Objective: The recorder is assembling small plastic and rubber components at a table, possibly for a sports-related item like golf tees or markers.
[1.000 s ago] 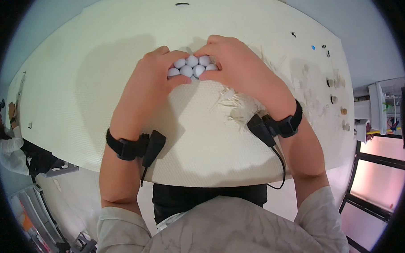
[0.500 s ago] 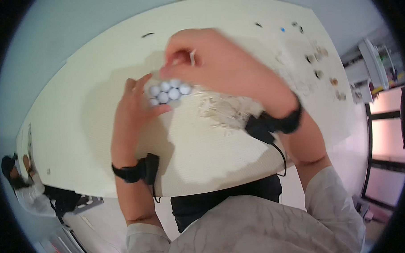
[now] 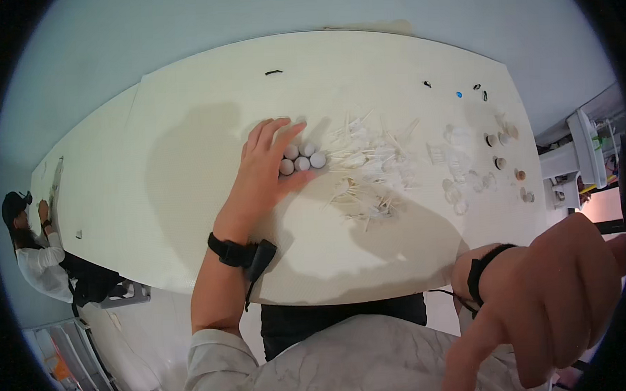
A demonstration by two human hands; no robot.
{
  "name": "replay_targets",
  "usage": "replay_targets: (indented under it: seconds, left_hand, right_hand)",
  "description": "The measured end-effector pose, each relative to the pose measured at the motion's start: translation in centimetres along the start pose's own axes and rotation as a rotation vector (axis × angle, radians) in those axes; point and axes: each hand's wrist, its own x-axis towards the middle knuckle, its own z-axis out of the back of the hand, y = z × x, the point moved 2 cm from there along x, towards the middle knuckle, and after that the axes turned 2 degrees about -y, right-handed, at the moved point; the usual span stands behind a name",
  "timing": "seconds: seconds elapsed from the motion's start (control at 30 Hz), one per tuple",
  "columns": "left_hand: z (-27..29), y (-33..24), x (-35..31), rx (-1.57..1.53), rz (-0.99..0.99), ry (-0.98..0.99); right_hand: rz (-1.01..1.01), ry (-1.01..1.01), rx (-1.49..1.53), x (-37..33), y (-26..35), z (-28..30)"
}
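Several small white balls (image 3: 302, 163) sit close together in a cluster on the white table. My left hand (image 3: 260, 159) curves around their left side, thumb against the near edge and fingers along the far edge. It covers part of the cluster. Something pale shows by its upper fingertips, too small to name. My right hand (image 3: 555, 304) is large and close at the lower right, well away from the balls. Its fingers are bent and spread, with the thumb side apart; its palm is hidden and no object shows in it.
A loose pile of thin pale sticks (image 3: 370, 166) lies right of the balls. Clear round pieces (image 3: 457, 190) and small dark-topped items (image 3: 500, 163) are farther right. A blue bit (image 3: 459, 94) and a black strip (image 3: 273, 72) lie farther back. Another person (image 3: 43, 253) is at the far left.
My right hand has left the space above the balls and swung down to the lower right, close up. My left hand stays around the balls. The whole view has shifted.
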Motion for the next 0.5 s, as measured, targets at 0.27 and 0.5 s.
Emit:
replay_targets:
  seconds: [0.27,0.5]
  left_hand:
    - [-0.8,-1.3,0.7,0.025,-0.098,0.005]
    - [-1.4,-0.6,1.2,0.074,-0.177,0.027]
  right_hand:
    - [0.084,0.141,-0.073,-1.0,0.9,0.7]
    - [0.120,0.236,-0.094,-1.5,0.6,1.2]
